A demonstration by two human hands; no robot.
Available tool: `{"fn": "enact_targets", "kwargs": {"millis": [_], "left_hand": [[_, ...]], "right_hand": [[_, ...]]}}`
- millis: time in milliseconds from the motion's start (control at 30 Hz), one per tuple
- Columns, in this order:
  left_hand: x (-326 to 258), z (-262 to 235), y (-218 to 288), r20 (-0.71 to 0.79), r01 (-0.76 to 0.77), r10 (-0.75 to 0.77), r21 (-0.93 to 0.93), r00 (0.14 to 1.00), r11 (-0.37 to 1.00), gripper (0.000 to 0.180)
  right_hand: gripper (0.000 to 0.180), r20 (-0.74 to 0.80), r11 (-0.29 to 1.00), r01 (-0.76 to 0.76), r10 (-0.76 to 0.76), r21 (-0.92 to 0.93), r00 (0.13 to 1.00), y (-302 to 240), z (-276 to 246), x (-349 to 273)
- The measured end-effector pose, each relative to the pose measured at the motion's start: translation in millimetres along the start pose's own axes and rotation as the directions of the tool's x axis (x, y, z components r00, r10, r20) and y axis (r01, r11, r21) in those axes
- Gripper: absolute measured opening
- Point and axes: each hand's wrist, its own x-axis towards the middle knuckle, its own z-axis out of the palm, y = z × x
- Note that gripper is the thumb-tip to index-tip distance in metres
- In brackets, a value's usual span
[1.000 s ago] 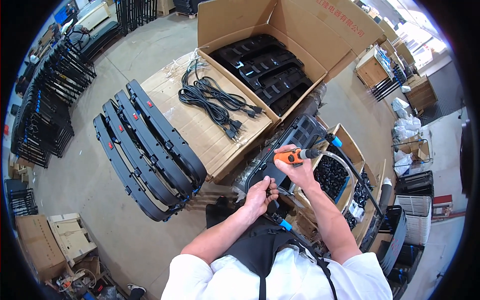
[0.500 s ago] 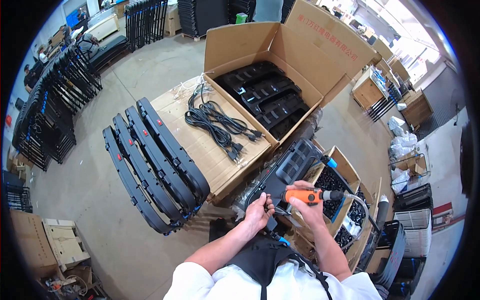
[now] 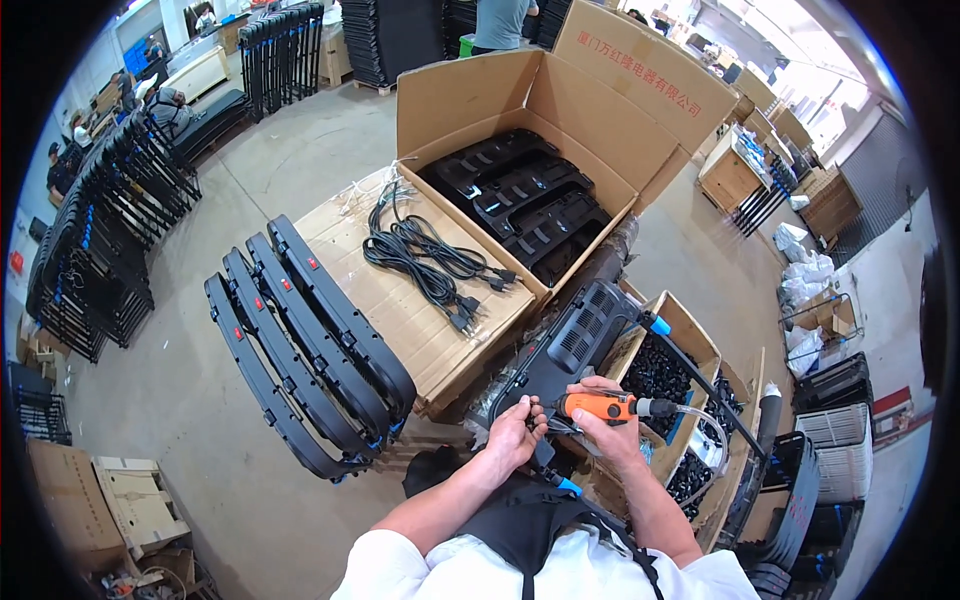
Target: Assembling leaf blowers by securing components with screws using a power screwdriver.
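Observation:
My right hand (image 3: 612, 428) is wrapped round an orange air screwdriver (image 3: 600, 405), which lies almost level with its hose end to the right. A clear air hose (image 3: 722, 440) curves down from that end. Close to the tool's left end, my left hand (image 3: 516, 430) is closed with its fingertips curled in; small dark bits show at the fingers, too small to name. Just beyond both hands lies a dark grey plastic machine housing (image 3: 580, 335) with a vented raised cover. Blue-ended black tubes (image 3: 655, 325) adjoin it.
Left of me stand several black curved frames (image 3: 310, 340) with red switches. Black power cords (image 3: 430, 265) lie on a cardboard surface (image 3: 330, 225), beside an open carton (image 3: 470, 80) of black plastic parts. Wooden bins (image 3: 690, 320) of small black parts are at right.
The screwdriver and my right hand have shifted slightly left and down, nearer my left hand. My view has turned slightly; a person now shows more at the top.

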Motion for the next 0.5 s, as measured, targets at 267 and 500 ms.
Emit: {"fn": "enact_targets", "kwargs": {"millis": [267, 500], "left_hand": [[-3.1, -9.6, -3.7, 0.051, 0.039, -0.038, -0.017, 0.998, 0.999, 0.025], [0.7, -5.4, -2.1, 0.115, 0.025, -0.01, -0.13, 0.993, 0.991, 0.031]], "right_hand": [[0.051, -0.007, 0.999, -0.034, 0.034, -0.035, 0.999, -1.0, 1.9, -5.5], [0.051, -0.051, 0.998, 0.03, -0.033, -0.058, 0.998, 15.5, 7.7, 8.1]]}}
